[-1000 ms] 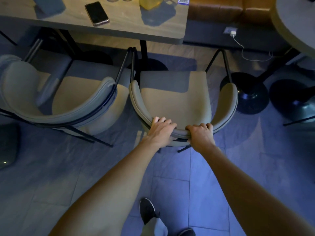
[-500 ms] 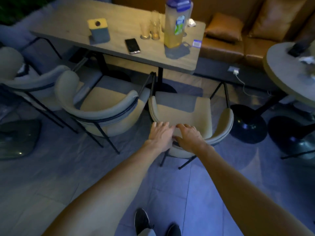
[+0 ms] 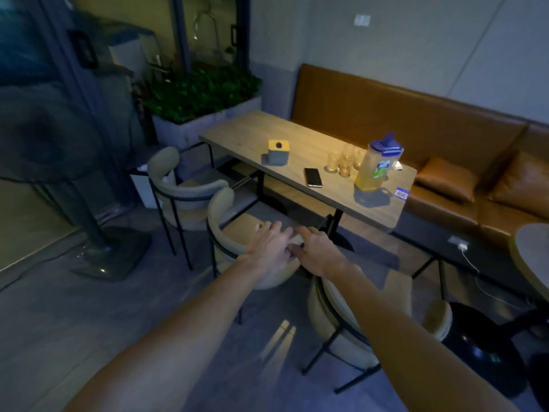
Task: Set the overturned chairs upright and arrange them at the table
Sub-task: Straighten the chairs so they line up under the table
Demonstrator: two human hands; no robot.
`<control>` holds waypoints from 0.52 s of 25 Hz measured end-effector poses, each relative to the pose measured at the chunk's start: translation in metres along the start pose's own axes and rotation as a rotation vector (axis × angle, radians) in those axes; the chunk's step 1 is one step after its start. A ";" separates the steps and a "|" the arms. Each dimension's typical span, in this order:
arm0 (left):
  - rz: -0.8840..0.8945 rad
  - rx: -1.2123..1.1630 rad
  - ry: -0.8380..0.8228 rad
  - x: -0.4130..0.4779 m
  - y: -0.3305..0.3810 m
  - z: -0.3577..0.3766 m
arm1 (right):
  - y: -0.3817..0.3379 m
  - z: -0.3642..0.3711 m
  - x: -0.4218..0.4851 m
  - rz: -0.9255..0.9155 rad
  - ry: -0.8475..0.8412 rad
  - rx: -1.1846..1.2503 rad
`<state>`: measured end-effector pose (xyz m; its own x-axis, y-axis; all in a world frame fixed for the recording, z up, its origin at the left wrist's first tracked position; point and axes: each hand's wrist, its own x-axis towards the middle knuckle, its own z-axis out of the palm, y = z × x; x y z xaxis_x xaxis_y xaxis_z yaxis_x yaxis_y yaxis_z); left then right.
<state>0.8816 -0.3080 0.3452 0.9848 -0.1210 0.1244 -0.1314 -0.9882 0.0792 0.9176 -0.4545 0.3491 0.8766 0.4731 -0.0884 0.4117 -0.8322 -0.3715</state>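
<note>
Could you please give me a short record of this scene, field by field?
chairs: far chair, middle chair, near chair; all upright, in a row along the table's near side
left hand: open, fingers straight, over the middle chair; contact unclear
right hand: open, beside the left; contact unclear
tabletop: pitcher, phone, glasses, yellow box

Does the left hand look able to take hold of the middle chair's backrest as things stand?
Probably yes: the open left hand is right over the middle chair, at its backrest, and nothing lies between them.
</note>
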 end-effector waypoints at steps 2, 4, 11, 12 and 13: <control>-0.011 0.003 0.027 0.000 -0.051 -0.015 | -0.038 0.001 0.028 -0.019 -0.004 -0.038; -0.016 0.012 0.034 -0.002 -0.108 -0.026 | -0.077 0.006 0.061 -0.020 -0.037 -0.083; -0.088 0.074 -0.057 -0.003 -0.299 -0.049 | -0.205 0.036 0.174 -0.028 -0.130 -0.044; -0.097 0.068 -0.072 0.001 -0.321 -0.049 | -0.217 0.041 0.192 -0.035 -0.137 -0.045; -0.101 0.067 -0.084 0.007 -0.339 -0.047 | -0.227 0.046 0.207 -0.033 -0.141 -0.046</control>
<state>0.9273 0.0303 0.3658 0.9990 -0.0257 0.0354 -0.0265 -0.9994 0.0210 0.9939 -0.1540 0.3729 0.8201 0.5336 -0.2068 0.4536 -0.8264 -0.3336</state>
